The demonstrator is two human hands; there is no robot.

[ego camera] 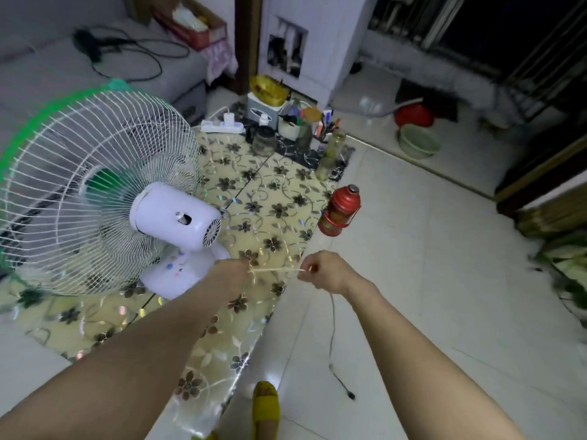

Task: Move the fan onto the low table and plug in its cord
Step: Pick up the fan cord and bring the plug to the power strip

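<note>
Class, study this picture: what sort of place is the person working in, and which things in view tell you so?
Probably a living room in a home. A grey sofa stands behind a low table with a floral cover, which bears a fan, a power strip and household jars. The floor is pale tile.

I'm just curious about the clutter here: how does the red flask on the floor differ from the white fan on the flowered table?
The red flask stands on the tiled floor beside the table; the white fan stands on the table. The flask is small and solid-bodied; the fan is far larger, with an open wire cage and green rim. The fan has a cord stretched between the left hand and right hand; the flask is untouched. Both stand upright.
</note>
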